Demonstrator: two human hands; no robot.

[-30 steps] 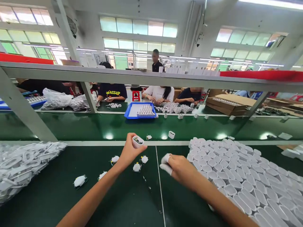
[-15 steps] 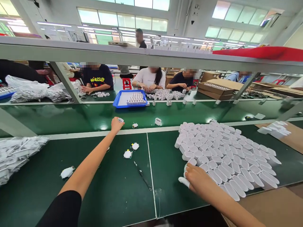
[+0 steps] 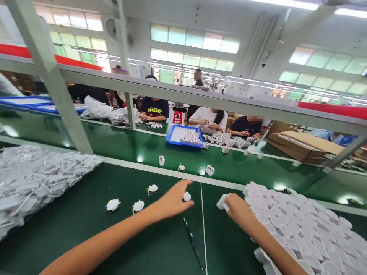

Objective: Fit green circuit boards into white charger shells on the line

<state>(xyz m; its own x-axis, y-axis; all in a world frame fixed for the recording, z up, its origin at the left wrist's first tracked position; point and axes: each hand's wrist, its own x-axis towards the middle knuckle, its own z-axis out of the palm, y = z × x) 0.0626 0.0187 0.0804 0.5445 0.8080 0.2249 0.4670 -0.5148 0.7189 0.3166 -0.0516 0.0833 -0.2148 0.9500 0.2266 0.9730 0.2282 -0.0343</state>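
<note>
My left hand (image 3: 177, 196) is over the green table with its thumb and fingers spread, around a small white-topped part (image 3: 187, 196) that it does not visibly grip. Between the fingers of my right hand (image 3: 233, 204) is a white oval case (image 3: 222, 202), held left of a large cluster of white cases (image 3: 298, 225). More white-topped circuit parts lie to the left, among them one (image 3: 113, 205) farthest left and one (image 3: 152, 189) nearer the belt. Black tweezers (image 3: 193, 242) rest below my left hand.
Bagged white pieces (image 3: 37, 179) cover the left side. On the green belt (image 3: 109, 143) stand two white cases (image 3: 161, 160) (image 3: 210, 170) and a circuit part (image 3: 181, 168). A blue tray (image 3: 185, 136) and seated people are beyond. A metal shelf beam (image 3: 172, 89) crosses above.
My left hand has come back from the belt and opened; a case now stands on the belt there. My right hand has lifted a case away from the cluster. The view has shifted left.
</note>
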